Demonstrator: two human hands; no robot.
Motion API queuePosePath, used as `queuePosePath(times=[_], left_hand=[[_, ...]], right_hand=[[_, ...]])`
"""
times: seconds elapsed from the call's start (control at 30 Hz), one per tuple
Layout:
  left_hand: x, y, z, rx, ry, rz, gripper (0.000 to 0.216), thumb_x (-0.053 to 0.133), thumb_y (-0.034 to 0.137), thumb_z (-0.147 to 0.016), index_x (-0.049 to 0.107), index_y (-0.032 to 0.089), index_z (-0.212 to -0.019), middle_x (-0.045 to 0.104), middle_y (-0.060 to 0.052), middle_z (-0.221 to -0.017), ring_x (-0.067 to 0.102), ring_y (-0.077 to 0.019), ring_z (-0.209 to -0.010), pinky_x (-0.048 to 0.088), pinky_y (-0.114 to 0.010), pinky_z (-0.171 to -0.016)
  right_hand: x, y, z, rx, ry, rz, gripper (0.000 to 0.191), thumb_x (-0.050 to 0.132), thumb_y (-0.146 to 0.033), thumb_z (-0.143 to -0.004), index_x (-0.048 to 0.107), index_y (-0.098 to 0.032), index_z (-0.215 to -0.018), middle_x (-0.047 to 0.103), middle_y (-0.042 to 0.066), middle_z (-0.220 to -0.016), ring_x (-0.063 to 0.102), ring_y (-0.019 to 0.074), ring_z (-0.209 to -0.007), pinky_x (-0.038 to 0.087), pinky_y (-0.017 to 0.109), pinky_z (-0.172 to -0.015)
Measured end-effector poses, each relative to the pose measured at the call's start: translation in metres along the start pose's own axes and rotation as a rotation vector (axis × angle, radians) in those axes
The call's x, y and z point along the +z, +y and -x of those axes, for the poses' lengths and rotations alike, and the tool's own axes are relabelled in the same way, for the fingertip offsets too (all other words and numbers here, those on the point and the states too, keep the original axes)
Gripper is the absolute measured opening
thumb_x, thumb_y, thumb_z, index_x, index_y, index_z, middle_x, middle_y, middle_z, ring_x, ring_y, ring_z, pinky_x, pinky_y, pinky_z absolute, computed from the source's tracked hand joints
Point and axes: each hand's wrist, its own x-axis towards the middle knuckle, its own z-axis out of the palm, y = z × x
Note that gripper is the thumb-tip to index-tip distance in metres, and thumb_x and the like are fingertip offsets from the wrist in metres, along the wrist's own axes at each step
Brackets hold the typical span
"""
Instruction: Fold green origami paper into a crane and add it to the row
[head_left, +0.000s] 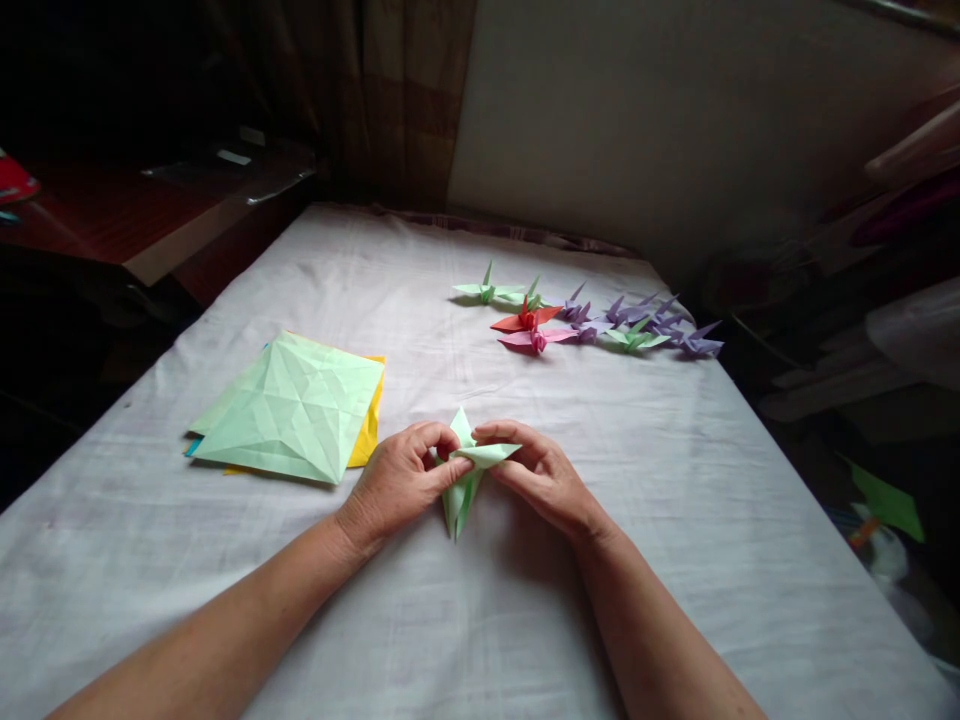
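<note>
Between my two hands is a partly folded light green origami crane (465, 490), with two narrow points facing me, one point facing away and a flap folded out to the right. My left hand (405, 465) pinches its left side between thumb and fingers. My right hand (544, 475) is closed on the right side, its fingertips at the flap and the thumb beneath it. The fingers cover part of the paper's middle. Left of my hands lies a stack of creased square papers (292, 405), light green on top, with yellow and blue edges showing underneath.
Several finished paper cranes stand at the back right: green (486, 290), red (527, 316), pink (537, 340) and purple (697, 342). A white cloth (360, 620) covers the surface. A dark wooden table (150, 230) adjoins at left; a green piece (889, 500) lies beyond the right edge.
</note>
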Motion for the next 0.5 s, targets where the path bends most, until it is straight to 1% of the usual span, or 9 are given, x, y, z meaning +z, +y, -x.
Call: queuePosePath(times=[0.07,0.13,0.27,0.33,0.5], left_hand=[[0.000,0.000,0.001,0.017,0.010,-0.021,0.011,0.064,0.029,-0.079,0.063,0.020,-0.074,0.061,0.003,-0.073,0.054,-0.0121,-0.066,0.040,-0.022,-0.060],[0.001,0.001,0.001,0.027,0.022,-0.041,0.010,0.064,0.028,-0.081,0.062,0.020,-0.074,0.060,0.004,-0.072,0.054,-0.0116,-0.066,0.040,-0.022,-0.061],[0.001,0.002,0.002,0.050,0.035,-0.082,0.009,0.065,0.024,-0.082,0.061,0.020,-0.075,0.059,0.005,-0.071,0.054,-0.0110,-0.065,0.039,-0.021,-0.061],[0.000,0.003,0.003,0.071,0.035,-0.100,0.010,0.065,0.023,-0.083,0.060,0.020,-0.074,0.058,0.005,-0.070,0.053,-0.0106,-0.065,0.039,-0.021,-0.060],[0.000,0.002,0.006,0.126,0.011,-0.143,0.014,0.062,0.026,-0.087,0.060,0.020,-0.075,0.058,0.004,-0.072,0.053,-0.0107,-0.066,0.039,-0.021,-0.061]], right_hand=[[-0.001,-0.002,0.002,-0.005,-0.014,-0.014,0.037,0.075,-0.041,-0.074,0.067,-0.024,-0.107,0.070,0.004,-0.103,0.064,0.0194,-0.090,0.052,0.030,-0.077],[0.000,-0.002,0.003,-0.010,-0.002,-0.007,0.035,0.075,-0.042,-0.076,0.067,-0.025,-0.105,0.069,0.003,-0.099,0.064,0.0189,-0.086,0.051,0.029,-0.074],[0.005,0.001,0.003,-0.063,0.098,0.061,0.023,0.071,-0.041,-0.081,0.069,-0.024,-0.096,0.068,0.002,-0.088,0.061,0.0173,-0.079,0.049,0.027,-0.069],[0.007,0.002,0.002,-0.108,0.143,0.082,0.018,0.069,-0.039,-0.083,0.071,-0.023,-0.093,0.067,0.002,-0.086,0.061,0.0165,-0.077,0.048,0.026,-0.066],[0.009,0.003,0.000,-0.202,0.201,0.109,0.008,0.068,-0.030,-0.084,0.071,-0.022,-0.083,0.068,0.001,-0.080,0.060,0.0146,-0.073,0.047,0.024,-0.064]])
